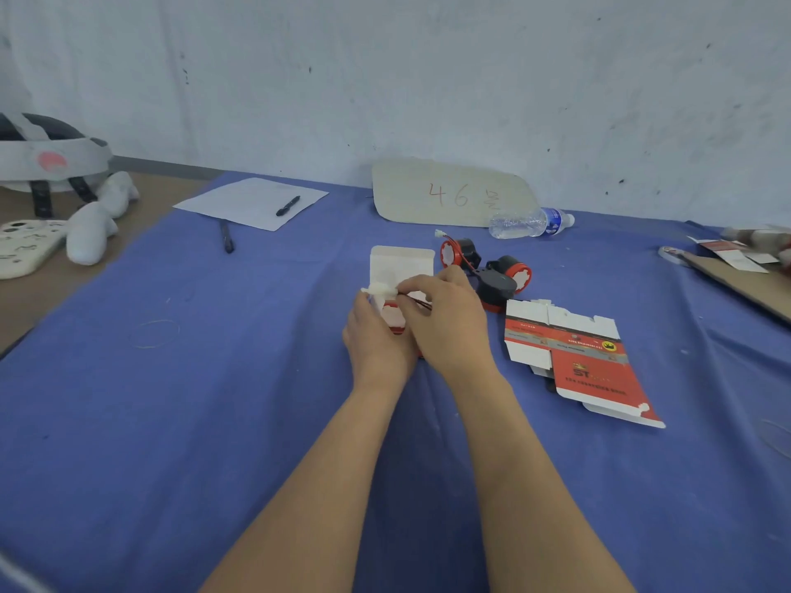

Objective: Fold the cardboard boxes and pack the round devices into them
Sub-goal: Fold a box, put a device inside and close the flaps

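Wrinkly blue cloth over the bench [214,378], matte and soft-looking. Smack in the middle sits a small folded carton [400,263], glossy red outside, plain white card inside, top flap standing open. A round device [396,315] is in it, with only a bit of red rim showing. The left hand [376,336] is curled round the carton's side. The right hand [447,318] pinches the device's thin red-black wire lead [421,303], white plastic plug [379,288] on its end, over the opening. Just right of the hands are three spare devices [496,288], black plastic with red rims, and next to those some flat cartons [569,348].
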A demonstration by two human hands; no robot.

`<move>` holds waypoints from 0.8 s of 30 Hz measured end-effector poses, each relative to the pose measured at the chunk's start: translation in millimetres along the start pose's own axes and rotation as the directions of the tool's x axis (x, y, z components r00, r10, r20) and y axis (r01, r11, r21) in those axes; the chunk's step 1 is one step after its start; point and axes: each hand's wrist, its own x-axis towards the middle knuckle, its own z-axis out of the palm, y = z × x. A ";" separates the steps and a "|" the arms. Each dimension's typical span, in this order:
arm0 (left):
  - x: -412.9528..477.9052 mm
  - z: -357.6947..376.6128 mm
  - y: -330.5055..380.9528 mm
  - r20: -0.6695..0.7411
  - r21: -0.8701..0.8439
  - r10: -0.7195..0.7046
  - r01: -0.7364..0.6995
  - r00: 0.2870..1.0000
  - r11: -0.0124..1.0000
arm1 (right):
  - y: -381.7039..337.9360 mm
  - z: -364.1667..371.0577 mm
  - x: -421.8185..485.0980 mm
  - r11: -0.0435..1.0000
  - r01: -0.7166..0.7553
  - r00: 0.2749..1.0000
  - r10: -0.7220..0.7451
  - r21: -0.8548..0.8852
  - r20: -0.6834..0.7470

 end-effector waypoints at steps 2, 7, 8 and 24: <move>-0.2 -0.1 0.1 0.006 0.001 -0.002 0.002 1.000 1.000 | -0.5 -4.1 0.2 0.998 -0.047 0.999 0.048 0.043 -0.024; 0.5 -0.8 -1.1 0.000 0.022 -0.002 0.002 1.000 1.000 | -2.2 -16.2 1.4 0.900 -0.204 0.967 0.246 0.385 -0.064; 0.4 -0.8 -1.2 -0.001 0.025 -0.001 0.001 1.000 1.000 | -3.4 -17.3 1.9 0.867 -0.240 0.957 0.287 0.436 -0.043; 0.1 0.7 -1.1 -0.020 0.051 0.033 -0.032 0.999 0.998 | 1.7 -28.9 7.2 0.967 -0.188 0.979 0.198 -0.170 0.047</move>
